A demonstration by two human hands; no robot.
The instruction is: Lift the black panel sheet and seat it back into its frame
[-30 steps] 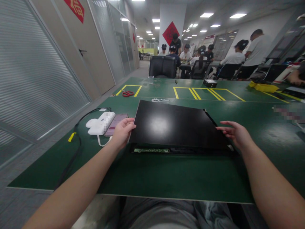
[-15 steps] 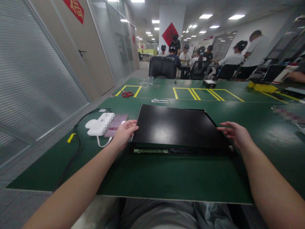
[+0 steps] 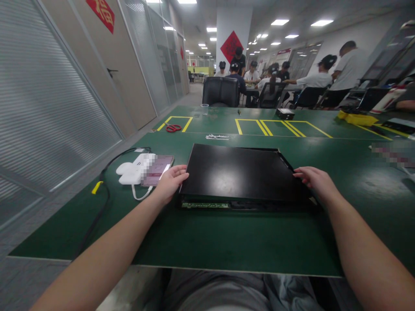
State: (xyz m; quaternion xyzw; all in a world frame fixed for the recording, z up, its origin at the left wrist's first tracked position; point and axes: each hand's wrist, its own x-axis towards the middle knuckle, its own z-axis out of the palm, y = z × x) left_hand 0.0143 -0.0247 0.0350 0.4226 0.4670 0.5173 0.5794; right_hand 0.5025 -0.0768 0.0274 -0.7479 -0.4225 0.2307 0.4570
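Observation:
A black, glossy screen panel [image 3: 238,170] lies over a dark shallow frame [image 3: 272,206] on the green table, slightly out of line with it. Along the near side a strip of green circuit board [image 3: 205,205] shows below the panel's edge. My left hand [image 3: 172,180] grips the panel's left edge between thumb and fingers. On the other side, my right hand [image 3: 314,180] has its fingers closed at the right edge of the panel; the fingertips are partly hidden there.
Left of the panel are a phone [image 3: 158,169] and white devices [image 3: 133,169] with a cable. Red-handled scissors [image 3: 173,128], small white pieces [image 3: 217,137], a clear cup [image 3: 204,109] and a black box [image 3: 285,113] stand farther back. Several people sit or stand beyond the table.
My right hand has moved left and its fingers have closed onto the panel's edge. The panel has shifted slightly toward me and lower, showing more of the frame at the right.

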